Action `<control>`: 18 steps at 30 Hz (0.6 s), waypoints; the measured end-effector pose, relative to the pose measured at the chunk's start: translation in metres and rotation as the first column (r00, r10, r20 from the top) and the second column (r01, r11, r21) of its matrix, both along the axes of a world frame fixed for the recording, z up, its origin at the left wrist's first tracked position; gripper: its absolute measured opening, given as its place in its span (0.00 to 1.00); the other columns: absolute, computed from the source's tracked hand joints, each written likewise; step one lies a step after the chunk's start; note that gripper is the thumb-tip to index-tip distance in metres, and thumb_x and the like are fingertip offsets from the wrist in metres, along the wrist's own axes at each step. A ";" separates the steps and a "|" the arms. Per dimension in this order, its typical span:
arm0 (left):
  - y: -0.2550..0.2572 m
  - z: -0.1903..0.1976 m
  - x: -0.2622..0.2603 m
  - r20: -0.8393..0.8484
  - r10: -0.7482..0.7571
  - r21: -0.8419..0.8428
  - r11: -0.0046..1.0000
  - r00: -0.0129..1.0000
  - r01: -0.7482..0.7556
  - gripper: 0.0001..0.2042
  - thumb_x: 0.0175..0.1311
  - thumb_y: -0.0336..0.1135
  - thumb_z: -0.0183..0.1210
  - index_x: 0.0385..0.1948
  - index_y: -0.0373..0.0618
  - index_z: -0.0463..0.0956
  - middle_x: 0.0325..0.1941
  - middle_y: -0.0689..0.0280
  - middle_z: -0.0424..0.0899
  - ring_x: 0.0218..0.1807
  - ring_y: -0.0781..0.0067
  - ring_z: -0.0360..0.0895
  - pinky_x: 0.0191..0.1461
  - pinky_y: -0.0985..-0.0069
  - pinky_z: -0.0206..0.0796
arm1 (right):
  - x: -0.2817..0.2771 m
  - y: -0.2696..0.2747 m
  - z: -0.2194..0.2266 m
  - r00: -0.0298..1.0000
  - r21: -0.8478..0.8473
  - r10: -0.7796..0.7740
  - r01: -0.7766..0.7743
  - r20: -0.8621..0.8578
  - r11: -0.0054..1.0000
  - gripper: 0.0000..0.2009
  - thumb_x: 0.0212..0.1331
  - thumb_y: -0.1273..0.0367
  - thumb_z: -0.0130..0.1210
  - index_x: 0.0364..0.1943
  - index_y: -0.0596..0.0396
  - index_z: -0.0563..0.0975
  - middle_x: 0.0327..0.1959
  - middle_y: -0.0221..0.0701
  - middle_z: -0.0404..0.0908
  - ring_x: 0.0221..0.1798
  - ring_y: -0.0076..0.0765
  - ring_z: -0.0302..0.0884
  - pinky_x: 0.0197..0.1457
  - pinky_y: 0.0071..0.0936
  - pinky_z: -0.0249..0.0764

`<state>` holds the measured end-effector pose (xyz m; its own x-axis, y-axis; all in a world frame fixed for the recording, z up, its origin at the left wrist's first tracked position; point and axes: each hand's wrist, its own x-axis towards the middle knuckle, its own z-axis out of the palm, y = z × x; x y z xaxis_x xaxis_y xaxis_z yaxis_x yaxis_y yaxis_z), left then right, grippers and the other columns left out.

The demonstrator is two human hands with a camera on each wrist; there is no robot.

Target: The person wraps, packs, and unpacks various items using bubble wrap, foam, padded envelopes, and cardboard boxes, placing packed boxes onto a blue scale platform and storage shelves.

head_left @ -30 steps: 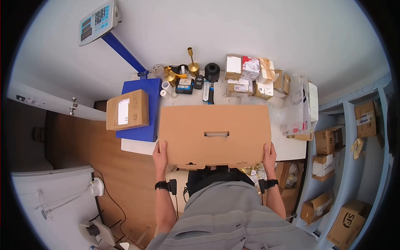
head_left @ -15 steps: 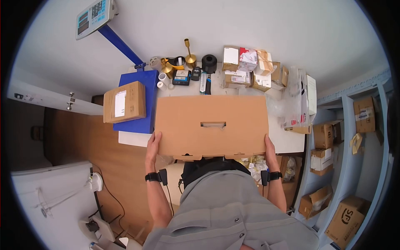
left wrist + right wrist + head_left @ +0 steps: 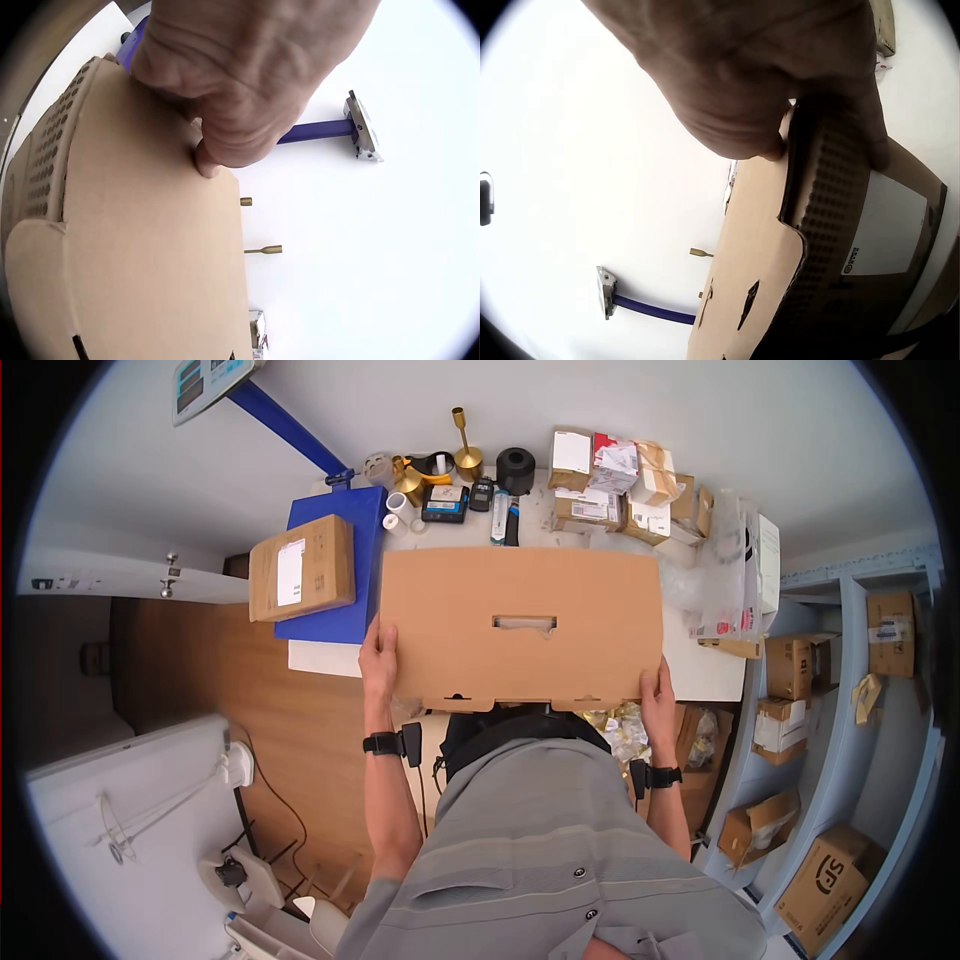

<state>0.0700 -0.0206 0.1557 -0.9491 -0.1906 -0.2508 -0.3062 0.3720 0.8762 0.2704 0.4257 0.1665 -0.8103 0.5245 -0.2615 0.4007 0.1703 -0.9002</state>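
A large flat brown cardboard box (image 3: 525,585) with a slot in its top face is held level in front of my body, overlapping the table's front edge in the head view. My left hand (image 3: 379,660) grips its left side, thumb on the top face; the left wrist view shows that thumb pressing the cardboard (image 3: 150,225) near the edge. At the opposite side my right hand (image 3: 659,705) holds the box, thumb at the top edge. Its fingers reach down the side wall, beside a white label (image 3: 885,225) in the right wrist view.
A taped parcel (image 3: 302,568) sits on the blue scale platform (image 3: 368,560) at left. Behind the box are a tape gun, brass candlesticks (image 3: 467,460) and a utility knife. Stacked small boxes (image 3: 590,510) stand at the table's back right, and shelves (image 3: 850,660) with cartons line the right.
The head view has tilted downward, so the table, box and hands sit higher in it. The box stays between both hands, at about the same place over the table.
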 end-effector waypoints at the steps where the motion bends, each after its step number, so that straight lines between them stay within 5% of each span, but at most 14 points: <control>1: -0.001 -0.004 0.000 -0.005 -0.005 0.004 1.000 1.000 0.005 0.25 0.79 0.41 0.57 0.72 0.40 0.71 0.67 0.52 0.82 0.67 0.63 0.79 0.69 0.68 0.69 | -0.001 -0.002 0.000 1.000 0.011 0.002 -0.002 -0.018 1.000 0.27 0.80 0.62 0.50 0.77 0.61 0.63 0.72 0.44 0.73 0.74 0.37 0.70 0.77 0.33 0.64; 9: 0.028 0.024 0.012 -0.073 0.077 -0.203 0.975 0.994 -0.091 0.22 0.80 0.41 0.55 0.69 0.41 0.74 0.60 0.50 0.87 0.61 0.61 0.84 0.65 0.67 0.73 | -0.002 0.000 -0.016 0.998 -0.025 -0.059 0.059 -0.007 0.998 0.27 0.79 0.63 0.50 0.77 0.59 0.63 0.74 0.43 0.71 0.76 0.38 0.67 0.78 0.34 0.62; 18: -0.005 0.006 -0.021 -0.224 0.007 -0.066 0.998 0.975 -0.022 0.21 0.80 0.40 0.55 0.67 0.37 0.75 0.61 0.48 0.85 0.62 0.59 0.84 0.65 0.67 0.73 | -0.012 -0.024 -0.009 0.995 -0.138 -0.064 0.053 -0.074 0.989 0.29 0.80 0.62 0.49 0.79 0.59 0.60 0.76 0.43 0.68 0.78 0.39 0.64 0.80 0.34 0.59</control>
